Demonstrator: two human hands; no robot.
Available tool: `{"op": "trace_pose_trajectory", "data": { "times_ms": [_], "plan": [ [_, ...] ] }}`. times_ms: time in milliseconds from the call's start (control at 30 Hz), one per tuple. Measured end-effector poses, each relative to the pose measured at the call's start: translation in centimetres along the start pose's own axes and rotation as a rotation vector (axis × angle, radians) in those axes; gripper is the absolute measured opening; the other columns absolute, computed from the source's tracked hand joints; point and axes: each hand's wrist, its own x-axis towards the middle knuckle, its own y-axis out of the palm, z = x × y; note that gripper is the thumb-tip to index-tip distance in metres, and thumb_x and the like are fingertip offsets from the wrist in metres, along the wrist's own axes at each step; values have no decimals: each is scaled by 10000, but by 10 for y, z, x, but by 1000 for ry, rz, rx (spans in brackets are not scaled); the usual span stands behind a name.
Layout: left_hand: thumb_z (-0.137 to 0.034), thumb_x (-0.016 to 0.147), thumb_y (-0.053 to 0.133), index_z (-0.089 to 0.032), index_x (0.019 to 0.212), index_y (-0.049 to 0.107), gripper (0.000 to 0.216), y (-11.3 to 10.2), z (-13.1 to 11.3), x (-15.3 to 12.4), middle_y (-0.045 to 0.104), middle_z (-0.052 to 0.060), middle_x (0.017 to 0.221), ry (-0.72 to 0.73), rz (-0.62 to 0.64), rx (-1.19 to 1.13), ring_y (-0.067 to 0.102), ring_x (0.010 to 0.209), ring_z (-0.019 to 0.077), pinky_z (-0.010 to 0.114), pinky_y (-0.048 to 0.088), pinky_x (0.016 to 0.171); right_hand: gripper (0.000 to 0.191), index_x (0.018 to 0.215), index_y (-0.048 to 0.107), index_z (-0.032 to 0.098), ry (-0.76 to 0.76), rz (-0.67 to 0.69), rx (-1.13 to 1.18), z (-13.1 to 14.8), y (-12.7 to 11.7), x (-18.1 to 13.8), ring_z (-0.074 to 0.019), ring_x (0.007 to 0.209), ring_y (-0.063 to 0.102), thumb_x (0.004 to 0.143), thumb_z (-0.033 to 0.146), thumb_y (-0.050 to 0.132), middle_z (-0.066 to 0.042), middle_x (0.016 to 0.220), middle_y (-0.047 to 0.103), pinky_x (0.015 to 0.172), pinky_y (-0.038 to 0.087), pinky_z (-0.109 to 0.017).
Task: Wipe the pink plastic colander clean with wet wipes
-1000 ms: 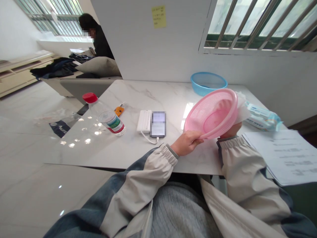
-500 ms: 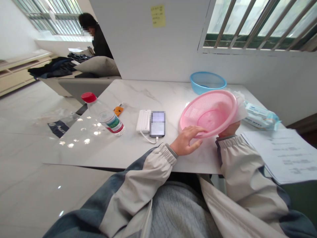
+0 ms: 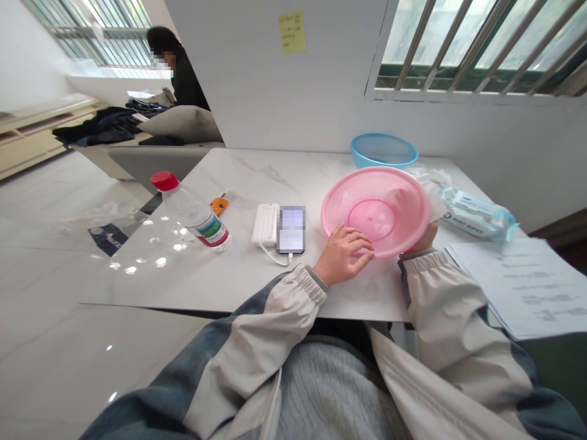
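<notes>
A round pink mesh basket (image 3: 372, 218) is held tilted above the table, its inside towards me. My left hand (image 3: 343, 256) is at its near left rim, fingers over the edge and thumb on the outer side. Behind the right wall, my right hand (image 3: 424, 238) is mostly hidden, its fingers showing as a faint shadow through the mesh. A thin white wipe (image 3: 439, 205) sticks out between that hand and the basket's outer side. Beyond the basket stands a blue basket (image 3: 384, 150).
To the right lie a pack of wet wipes (image 3: 479, 215) and printed sheets (image 3: 532, 284). A phone (image 3: 291, 229) is cabled to a white power bank (image 3: 265, 225). Left of these are a red-capped bottle (image 3: 195, 214) and an orange item (image 3: 219, 205). A person (image 3: 186, 79) sits beyond.
The pink basket has shifted left and turned to face me more squarely. My left hand stays near the same spot on the rim; more of the wipes pack shows.
</notes>
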Motion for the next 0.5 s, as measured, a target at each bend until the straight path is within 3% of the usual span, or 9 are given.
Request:
{"op": "trace_pose_trajectory", "data": {
  "times_ms": [233, 500],
  "plan": [
    [-525, 939, 738, -239, 1053, 777, 310, 0, 0, -1, 789, 68, 1205, 28, -19, 31, 619, 1299, 269, 545, 245, 1319, 393, 1244, 756, 235, 15, -47, 23, 3, 5, 0, -189, 1175, 747, 1005, 170, 451, -18, 1257, 784, 1215, 493, -428],
    [-576, 891, 787, -255, 1006, 795, 341, 0, -2, 0, 788, 56, 1193, -108, -75, 91, 609, 1311, 291, 652, -33, 1350, 337, 1163, 756, 246, -2, -26, 35, 1, 2, 4, -189, 1185, 731, 1002, 173, 469, -7, 1209, 781, 1163, 536, -431]
  ]
}}
